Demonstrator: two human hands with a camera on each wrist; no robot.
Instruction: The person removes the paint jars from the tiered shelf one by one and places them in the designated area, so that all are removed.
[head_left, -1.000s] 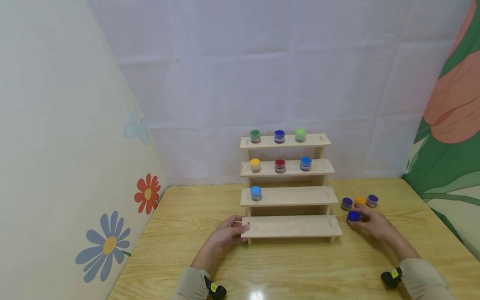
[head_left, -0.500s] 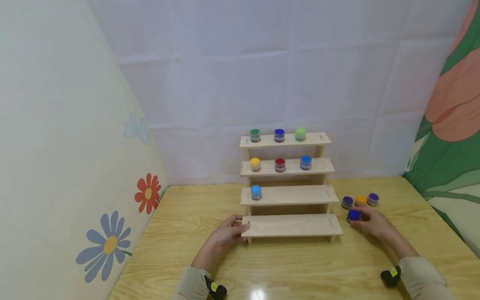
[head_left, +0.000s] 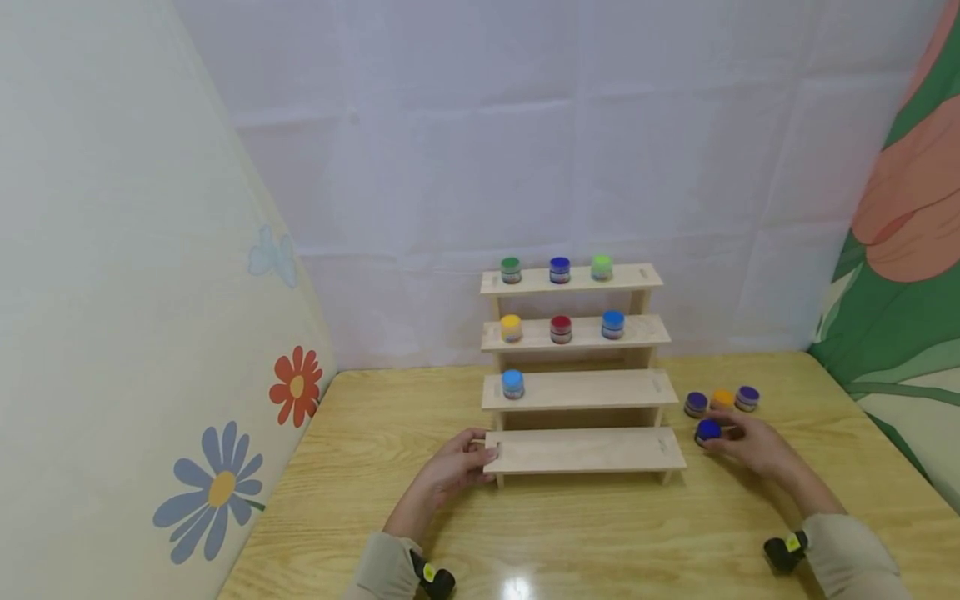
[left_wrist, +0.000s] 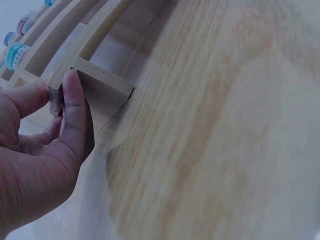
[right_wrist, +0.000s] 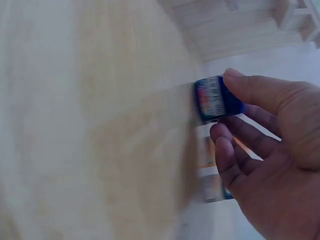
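Observation:
A four-tiered wooden display stand (head_left: 585, 451) stands on the table. My left hand (head_left: 454, 463) pinches the left end of its lowest shelf, thumb on top and fingers beneath, as the left wrist view shows. To the right of the stand, my right hand (head_left: 754, 450) holds a small dark blue paint jar (right_wrist: 214, 99) between thumb and fingers. Just behind that hand are a purple-lidded jar (head_left: 696, 405), an orange-lidded jar (head_left: 722, 399) partly covered by the fingers, and another purple-lidded jar (head_left: 747, 398).
Green, blue and light green jars line the top shelf. Below them are a yellow jar (head_left: 511, 328), a dark red jar (head_left: 561, 329) and a blue jar (head_left: 612, 325). One light blue jar (head_left: 513, 384) sits at the left of the third shelf. A white cloth (head_left: 450, 183) hangs behind.
Both hands keep almost the same place and hold. The whole head view has shifted very slightly; the jars and stand look otherwise unchanged.

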